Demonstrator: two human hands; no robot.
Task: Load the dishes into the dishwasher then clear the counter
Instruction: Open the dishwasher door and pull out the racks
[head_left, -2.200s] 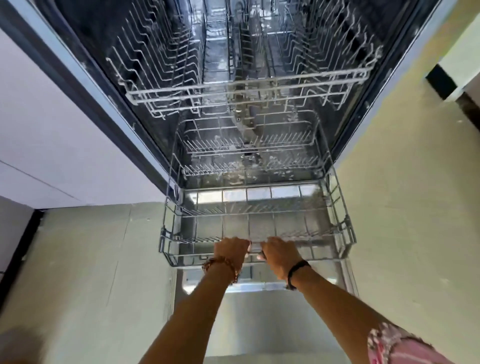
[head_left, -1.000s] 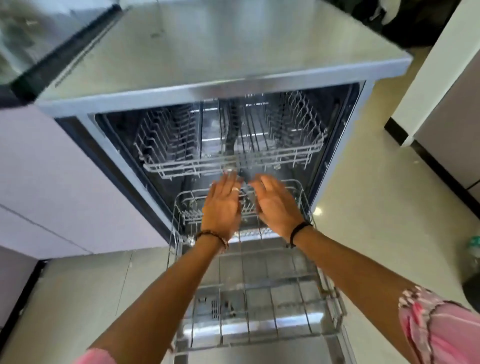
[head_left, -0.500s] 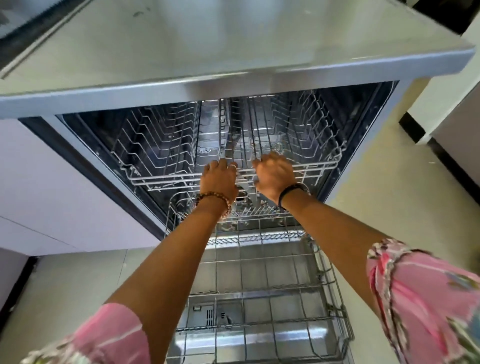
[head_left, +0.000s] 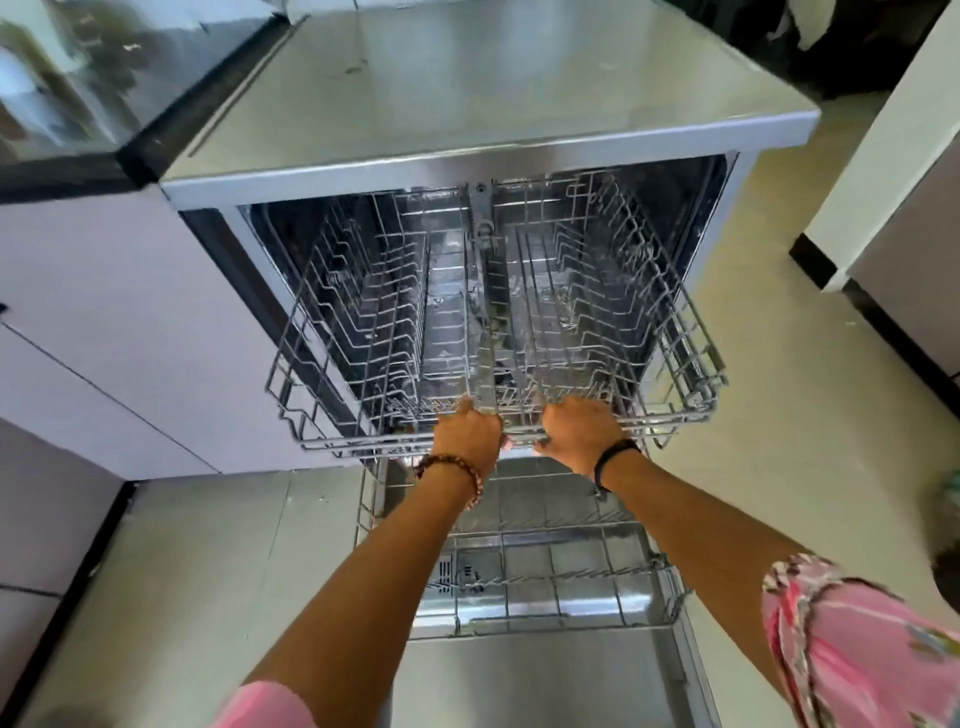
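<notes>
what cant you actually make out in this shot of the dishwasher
Head view only:
- Fingertips of the left hand and right hand: curled over the upper rack front rail, hidden behind it.
- Middle of the lower rack: covered by both forearms.
- Things on the counter at top left: blurred, cut by the edge.
- Dishwasher door: cut off at the bottom edge.

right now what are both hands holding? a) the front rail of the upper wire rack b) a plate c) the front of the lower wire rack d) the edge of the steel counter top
a: the left hand and the right hand both curl over the front rail of the empty grey upper wire rack, which is pulled out above the lower wire rack.
</notes>
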